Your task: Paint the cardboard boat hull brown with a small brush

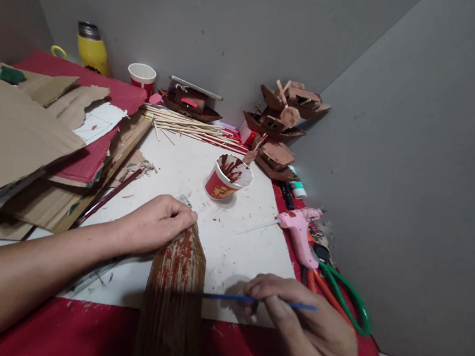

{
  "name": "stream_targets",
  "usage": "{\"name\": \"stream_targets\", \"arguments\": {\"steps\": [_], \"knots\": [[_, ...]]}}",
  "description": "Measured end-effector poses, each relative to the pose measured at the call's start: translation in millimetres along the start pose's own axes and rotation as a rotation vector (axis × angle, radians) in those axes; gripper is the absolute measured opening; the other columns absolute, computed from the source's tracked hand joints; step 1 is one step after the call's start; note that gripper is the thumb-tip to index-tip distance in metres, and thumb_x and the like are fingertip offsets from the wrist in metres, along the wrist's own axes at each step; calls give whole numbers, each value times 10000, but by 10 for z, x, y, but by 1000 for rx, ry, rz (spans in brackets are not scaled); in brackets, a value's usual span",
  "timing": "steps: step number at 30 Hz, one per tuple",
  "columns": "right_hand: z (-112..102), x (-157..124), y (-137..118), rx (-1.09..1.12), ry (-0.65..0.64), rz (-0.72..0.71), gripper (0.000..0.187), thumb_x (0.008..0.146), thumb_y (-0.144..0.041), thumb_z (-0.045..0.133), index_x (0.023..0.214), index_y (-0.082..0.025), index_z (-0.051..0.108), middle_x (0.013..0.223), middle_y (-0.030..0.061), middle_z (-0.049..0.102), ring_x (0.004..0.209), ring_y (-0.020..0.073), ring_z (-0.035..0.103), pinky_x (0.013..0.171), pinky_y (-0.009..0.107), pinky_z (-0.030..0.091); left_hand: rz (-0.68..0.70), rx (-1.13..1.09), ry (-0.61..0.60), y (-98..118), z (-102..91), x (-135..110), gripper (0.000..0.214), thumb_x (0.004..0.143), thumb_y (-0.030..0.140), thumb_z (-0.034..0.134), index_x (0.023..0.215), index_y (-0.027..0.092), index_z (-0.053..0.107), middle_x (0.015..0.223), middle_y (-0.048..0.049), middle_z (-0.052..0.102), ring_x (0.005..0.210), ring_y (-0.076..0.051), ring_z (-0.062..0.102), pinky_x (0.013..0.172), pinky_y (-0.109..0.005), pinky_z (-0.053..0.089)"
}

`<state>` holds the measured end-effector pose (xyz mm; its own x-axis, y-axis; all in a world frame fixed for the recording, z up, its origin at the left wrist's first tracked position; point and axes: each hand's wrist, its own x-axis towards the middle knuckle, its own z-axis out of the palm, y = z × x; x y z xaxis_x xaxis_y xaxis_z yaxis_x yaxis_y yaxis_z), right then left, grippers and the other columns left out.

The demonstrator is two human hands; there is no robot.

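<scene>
My left hand (164, 224) is closed on the far, pointed end of a long cardboard piece (174, 306), whose ribbed surface is streaked with red-brown paint. The near end of the piece runs out of view at the bottom. A slim blue paintbrush (226, 297) is pinched between the thumb and fingers of my right hand (291, 317). Its dark tip lies level across the painted surface; whether it touches is hard to tell. Beyond both hands stands a red and white paper cup (224, 179), its inside smeared with brown paint.
Cardboard sheets (18, 140) are piled at left. Behind the cup lie thin wooden sticks (196, 126) and several brown model boats (277, 154). A pink glue gun (301, 234) and green-handled scissors (347, 300) line the right edge. A yellow bottle (92, 52) stands at the back.
</scene>
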<state>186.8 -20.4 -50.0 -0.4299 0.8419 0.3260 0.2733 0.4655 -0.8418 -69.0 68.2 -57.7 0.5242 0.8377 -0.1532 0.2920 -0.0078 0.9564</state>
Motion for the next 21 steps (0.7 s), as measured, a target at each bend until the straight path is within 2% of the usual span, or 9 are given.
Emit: {"name": "stream_targets", "arguments": {"steps": [3, 7, 12, 16, 19, 21], "knots": [[9, 5, -4, 34, 45, 35, 188, 1037, -210, 446, 1071, -244, 628, 872, 32, 685, 722, 128, 692, 678, 230, 582, -4, -9, 1, -8, 5, 0, 370, 881, 379, 426, 563, 195, 465, 556, 40, 395, 549, -115, 371, 511, -241, 319], [25, -8, -9, 76, -73, 31, 174, 1039, -235, 442, 1085, -259, 608, 803, 15, 683, 709, 145, 691, 659, 259, 583, 5, 17, -2, -19, 3, 0, 373, 890, 375, 419, 576, 188, 491, 562, 40, 403, 556, -117, 379, 531, -249, 329], [40, 21, 10, -5, 51, -30, 208, 1028, -172, 453, 1115, -238, 629, 872, 38, 707, 764, 137, 704, 692, 227, 587, 10, 12, -8, -21, -1, -1, 377, 892, 379, 418, 583, 184, 510, 561, 41, 411, 551, -119, 389, 534, -252, 338], [25, 13, -5, -41, -46, -73, 185, 1030, -224, 456, 1098, -243, 627, 830, 31, 716, 736, 149, 721, 684, 242, 602, 8, 10, -11, -6, 0, 0, 375, 887, 381, 421, 607, 173, 560, 572, 33, 450, 566, -129, 425, 555, -255, 365], [6, -2, -15, -164, 42, -115, 188, 1018, -210, 480, 1113, -247, 638, 903, 48, 744, 833, 160, 736, 753, 239, 604, -13, -2, 2, 2, 3, -4, 377, 884, 386, 428, 586, 181, 536, 568, 33, 440, 556, -125, 408, 532, -248, 348], [-6, 3, -27, -163, 29, -115, 187, 1016, -204, 478, 1100, -245, 640, 888, 48, 747, 820, 161, 740, 748, 239, 608, -10, -7, 6, -1, 5, -8, 376, 884, 384, 433, 584, 182, 537, 567, 33, 441, 555, -124, 405, 534, -248, 352]]}}
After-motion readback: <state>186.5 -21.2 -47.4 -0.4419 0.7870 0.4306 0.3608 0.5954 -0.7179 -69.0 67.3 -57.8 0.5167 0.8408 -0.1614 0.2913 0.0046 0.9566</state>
